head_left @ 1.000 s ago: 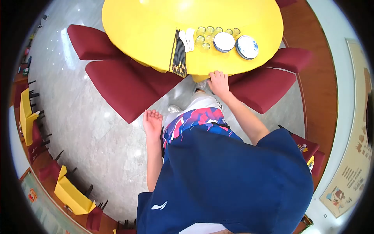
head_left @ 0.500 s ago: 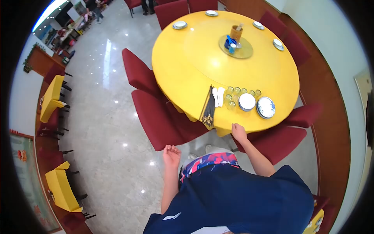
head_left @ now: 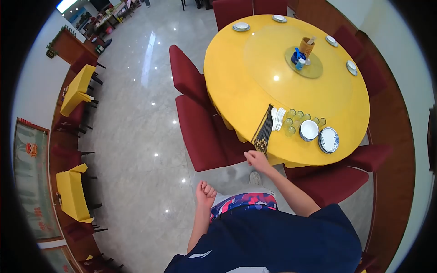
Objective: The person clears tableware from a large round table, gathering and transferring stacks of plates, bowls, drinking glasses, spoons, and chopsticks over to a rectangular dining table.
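My right hand [head_left: 257,161] is closed in front of the table's near edge. It is just below the gold-tipped ends of a bundle of black chopsticks [head_left: 263,132], and nothing shows in its fingers. Low over the floor, my left hand [head_left: 205,194] curls into a loose fist with nothing visible in it. White spoons [head_left: 277,119] lie beside the chopsticks on the yellow tablecloth [head_left: 236,100]. Right of them stand several greenish glasses [head_left: 290,131], a stack of white bowls [head_left: 309,130] and a stack of patterned plates [head_left: 328,140].
Red chairs [head_left: 200,132] surround the round table, including another near chair [head_left: 327,184] at right. A glass turntable [head_left: 314,70] carries a wooden holder [head_left: 307,47] and a blue container [head_left: 298,58]. Place settings [head_left: 241,27] sit around the far rim. Smaller yellow-covered tables [head_left: 73,195] line the left wall.
The view has shifted, and the table now sits farther right. My right hand has moved left along the table edge towards the chopsticks. My left hand's fingers have curled in more.
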`<state>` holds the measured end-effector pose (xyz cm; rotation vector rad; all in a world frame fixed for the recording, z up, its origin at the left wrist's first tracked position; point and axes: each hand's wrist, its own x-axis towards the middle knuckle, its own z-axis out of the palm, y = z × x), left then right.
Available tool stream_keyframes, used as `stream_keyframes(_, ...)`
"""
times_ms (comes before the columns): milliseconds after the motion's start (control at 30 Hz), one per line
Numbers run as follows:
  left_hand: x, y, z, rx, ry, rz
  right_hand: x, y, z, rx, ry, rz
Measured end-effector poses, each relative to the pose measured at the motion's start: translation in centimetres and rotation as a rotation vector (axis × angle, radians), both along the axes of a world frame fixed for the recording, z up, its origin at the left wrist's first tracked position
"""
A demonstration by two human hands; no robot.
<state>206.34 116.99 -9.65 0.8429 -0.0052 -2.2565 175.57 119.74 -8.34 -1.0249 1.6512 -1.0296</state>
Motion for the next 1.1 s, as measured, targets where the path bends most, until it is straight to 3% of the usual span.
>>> stream_keyframes(167,6.0,-3.5,-0.4,0.023,0.017,0.098,8.2,-1.7,-1.2,0.024,-0.014,-0.023)
stream_keyframes(233,10.8,-4.6,0.6,0.008,0.003,0.091,11.5,-3.0,-1.8,-0.027,-0.139,-0.125)
stream_keyframes(300,17.3,-6.3,0.8,-0.078,0.047,0.222,14.3,-5.7,-1.7,0.025,-0.309,-0.407)
stream_keyframes(367,24.6,-5.7,1.5,-0.141,0.056,0.402,16.2,-9.4,0.2,0.063,-0.192,-0.365)
stream_keyframes(400,28.3,-6.1,1.9,-0.118,0.009,0.506,16.2,-11.8,-0.6,-0.001,-0.288,-0.275)
stream_keyframes(467,34.8,-5.9,3.1,-0.082,-0.034,0.694,18.2,-16.6,2.2,0.061,-0.059,-0.277)
stream_keyframes(533,38.7,-5.0,2.8,-0.036,0.023,0.860,18.6,-20.2,3.0,0.011,-0.035,-0.239)
stream_keyframes(700,49.1,-5.9,2.4,-0.049,0.025,1.019,28.4,-27.6,4.6,0.020,-0.046,-0.078)
stream_keyframes(933,47.6,-14.0,1.2,-0.040,0.159,1.128,34.8,-36.7,2.8,0.022,-0.069,0.060)
stream_keyframes(1100,42.9,-25.9,1.2,0.048,0.174,0.839,32.7,-43.7,-0.5,0.005,-0.169,-0.039)
